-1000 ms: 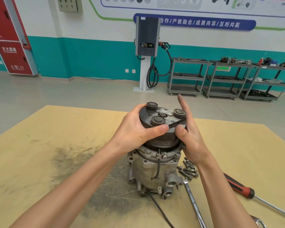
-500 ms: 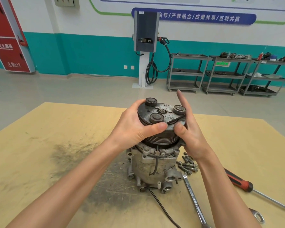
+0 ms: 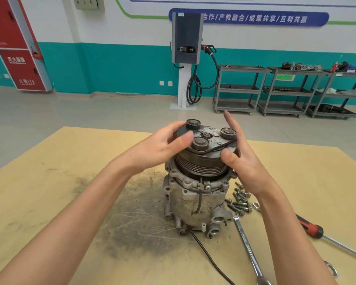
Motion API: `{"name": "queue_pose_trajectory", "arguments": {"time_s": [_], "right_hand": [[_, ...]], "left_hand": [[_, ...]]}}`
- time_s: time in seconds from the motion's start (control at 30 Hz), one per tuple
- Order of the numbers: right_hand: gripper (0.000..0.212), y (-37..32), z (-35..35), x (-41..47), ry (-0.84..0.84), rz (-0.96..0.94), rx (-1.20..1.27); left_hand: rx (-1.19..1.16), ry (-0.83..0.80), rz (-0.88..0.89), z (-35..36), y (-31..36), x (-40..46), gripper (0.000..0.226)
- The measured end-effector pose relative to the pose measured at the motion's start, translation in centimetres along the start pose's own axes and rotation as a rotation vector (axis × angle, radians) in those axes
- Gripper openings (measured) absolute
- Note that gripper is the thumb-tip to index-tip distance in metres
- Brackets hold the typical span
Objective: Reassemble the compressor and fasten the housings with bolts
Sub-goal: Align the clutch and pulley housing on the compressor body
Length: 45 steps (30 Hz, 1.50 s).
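Standing upright on its rear end near the middle of your pale plywood tabletop point(image 3: 49, 182) is the grimy cast-aluminium compressor body point(image 3: 195, 202), on a dark smear of metal dust. Dark grooved steel pulley and clutch plate point(image 3: 206, 153) sit on top, plate face up with three round rubber-damper bosses and a centre nut showing.

Your left hand point(image 3: 162, 149) wraps the pulley's left edge: thumb lies on the plate face beside the near boss, fingers curl round the far rim. Your right hand point(image 3: 240, 159) cups the right edge: thumb tip presses the pulley's side wall, index finger sticks up straight past the right-hand boss, the other fingers are hidden behind the pulley, so how far they curl can't be told. Hands are on opposite sides of the pulley, not touching each other.

Thin black wire point(image 3: 210, 258) drops down the front of the body and trails off toward you across the table.

Loose pile of short steel bolts point(image 3: 239, 202) lies just right of the body base, a washer beside them. Long chrome combination spanner point(image 3: 248, 247) lies near the base, head just below the bolts. Red-and-black-handled screwdriver point(image 3: 310, 229) lies further right, well apart from the body, shaft pointing to the table's right edge.
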State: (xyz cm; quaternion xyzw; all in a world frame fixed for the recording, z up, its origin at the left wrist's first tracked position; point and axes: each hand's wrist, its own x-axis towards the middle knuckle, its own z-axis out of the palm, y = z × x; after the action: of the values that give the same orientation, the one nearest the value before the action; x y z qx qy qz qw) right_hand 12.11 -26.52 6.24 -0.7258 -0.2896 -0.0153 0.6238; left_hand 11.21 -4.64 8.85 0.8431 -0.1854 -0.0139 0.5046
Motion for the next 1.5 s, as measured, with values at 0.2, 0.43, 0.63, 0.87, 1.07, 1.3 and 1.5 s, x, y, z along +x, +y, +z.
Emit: {"name": "queue_pose_trajectory", "arguments": {"time_s": [0.2, 0.43, 0.63, 0.87, 1.07, 1.3, 1.5], "right_hand": [[0.137, -0.7, 0.1, -0.1, -0.011, 0.009, -0.01], [0.129, -1.0, 0.4, -0.4, 0.062, 0.04, -0.022], [0.126, -1.3, 1.2, -0.2, 0.1, 0.035, -0.035], [0.126, -1.0, 1.0, -0.6, 0.078, 0.014, -0.021], [0.126, -1.0, 1.0, -0.5, 0.08, 0.01, -0.007], [0.115, -0.4, 0.8, -0.4, 0.099, -0.017, 0.003], [0.109, 0.1, 1.4, -0.3, 0.133, -0.098, 0.001]], "left_hand": [[0.023, -0.105, -0.067, -1.6, -0.7, 0.3, 0.089], [-0.069, -0.14, -0.043, -2.9, -0.6, -0.6, 0.077], [-0.056, -0.101, 0.105, -0.7, -0.9, -1.8, 0.117], [-0.217, 0.05, 0.136, 1.7, -2.0, -1.2, 0.096], [-0.194, 0.062, 0.145, 1.7, -1.6, -1.1, 0.082], [-0.264, 0.059, 0.16, 2.1, -1.0, -1.5, 0.079], [-0.245, 0.111, 0.167, 2.2, -1.0, -1.5, 0.057]]}}
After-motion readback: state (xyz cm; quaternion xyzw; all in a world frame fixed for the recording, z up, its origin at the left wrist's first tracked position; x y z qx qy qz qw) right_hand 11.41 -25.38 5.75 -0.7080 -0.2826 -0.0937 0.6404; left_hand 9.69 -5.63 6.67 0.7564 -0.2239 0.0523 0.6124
